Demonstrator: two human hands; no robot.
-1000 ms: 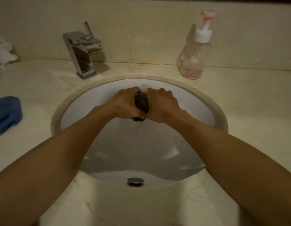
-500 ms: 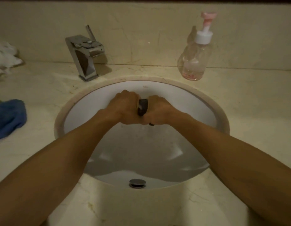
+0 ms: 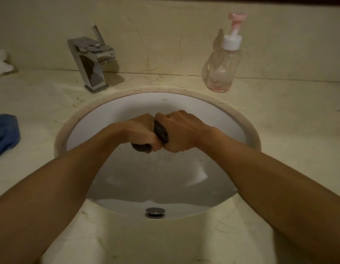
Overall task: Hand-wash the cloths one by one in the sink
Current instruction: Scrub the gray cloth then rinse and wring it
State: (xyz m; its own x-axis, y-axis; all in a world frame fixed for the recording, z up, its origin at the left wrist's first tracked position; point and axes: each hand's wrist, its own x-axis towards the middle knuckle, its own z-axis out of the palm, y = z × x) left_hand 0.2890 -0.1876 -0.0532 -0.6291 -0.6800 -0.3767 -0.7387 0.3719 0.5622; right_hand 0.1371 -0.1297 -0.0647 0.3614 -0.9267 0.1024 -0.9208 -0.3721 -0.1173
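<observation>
Gripping a dark cloth (image 3: 162,133) above the sink (image 3: 184,103).
Left grip (image 3: 141,130) and right grip (image 3: 181,130), at frame centre, both curl tightly round it.

I see a shiny metal tap (image 3: 91,61) standing on the pale stone counter (image 3: 289,115). Well off to its right stands a clear soap bottle (image 3: 221,69) with a pink and white pump, by the wall (image 3: 165,35).

Three cloths: dark cloth (image 3: 162,132), blue cloth (image 3: 4,134), white cloth (image 3: 0,63); one sink (image 3: 146,105), one faucet (image 3: 92,69), one soap bottle (image 3: 221,71).
</observation>
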